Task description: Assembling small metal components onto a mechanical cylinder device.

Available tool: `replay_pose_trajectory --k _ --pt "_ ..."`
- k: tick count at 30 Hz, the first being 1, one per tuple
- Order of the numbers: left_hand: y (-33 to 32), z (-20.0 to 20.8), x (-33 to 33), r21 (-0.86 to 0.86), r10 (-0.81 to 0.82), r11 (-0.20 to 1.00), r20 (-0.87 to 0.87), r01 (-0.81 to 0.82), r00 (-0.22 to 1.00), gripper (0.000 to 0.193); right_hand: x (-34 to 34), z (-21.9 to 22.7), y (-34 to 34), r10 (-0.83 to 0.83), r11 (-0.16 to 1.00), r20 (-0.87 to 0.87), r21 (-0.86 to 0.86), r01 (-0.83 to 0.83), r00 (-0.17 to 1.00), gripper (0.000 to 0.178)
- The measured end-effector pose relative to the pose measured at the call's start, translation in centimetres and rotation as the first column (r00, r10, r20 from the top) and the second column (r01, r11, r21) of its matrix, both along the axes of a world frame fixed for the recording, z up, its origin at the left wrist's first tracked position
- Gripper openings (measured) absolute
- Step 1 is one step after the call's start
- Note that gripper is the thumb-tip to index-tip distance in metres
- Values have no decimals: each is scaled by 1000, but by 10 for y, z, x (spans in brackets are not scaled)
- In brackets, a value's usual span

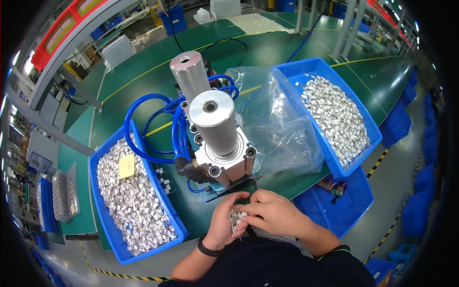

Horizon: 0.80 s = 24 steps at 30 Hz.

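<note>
My left hand (pixel 224 222) is cupped around a small heap of white and silver parts with thin metal leads (pixel 236 219). Over that heap, my right hand (pixel 272 213) has its thumb and fingertips pinched at the parts; which single piece they grip is too small to tell. Just beyond both hands stands a pneumatic press fixture (pixel 224 162) with two knurled metal cylinders (pixel 213 117). To the left, a blue bin (pixel 179 232) is filled with similar small parts (pixel 129 205). Another blue bin (pixel 351 172) at the right holds more of them (pixel 334 119).
Blue air hoses (pixel 131 119) loop left of the fixture. A clear plastic bag (pixel 287 138) lies between it and the right bin. Several loose parts (pixel 165 183) rest beside the left bin on the green table (pixel 138 86). A lower blue bin (pixel 354 210) sits past the table edge.
</note>
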State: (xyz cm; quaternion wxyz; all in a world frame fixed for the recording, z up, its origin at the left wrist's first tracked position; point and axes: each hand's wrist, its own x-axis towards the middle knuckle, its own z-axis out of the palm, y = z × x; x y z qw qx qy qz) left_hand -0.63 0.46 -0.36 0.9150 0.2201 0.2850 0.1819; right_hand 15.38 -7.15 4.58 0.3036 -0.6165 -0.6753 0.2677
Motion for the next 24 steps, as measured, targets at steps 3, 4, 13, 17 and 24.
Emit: replay_pose_trajectory --k 3,4,13,17,24 --pt "1 3 0 38 -12 999 -38 14 999 46 1 -4 0 -24 1000 -98 -5 23 995 23" --pt "2 3 1 37 -12 999 -37 14 999 46 1 -4 0 -54 998 -120 -32 50 991 24" --pt "0 3 6 62 -90 994 -50 93 995 47 10 -14 2 -69 996 -184 -68 57 980 18" --pt "1 4 7 48 -71 996 -17 71 997 43 17 -23 6 -61 987 -304 -159 12 951 20" --pt "3 8 10 91 -29 995 -76 36 997 30 16 -34 9 -413 907 -550 -322 272 726 24"
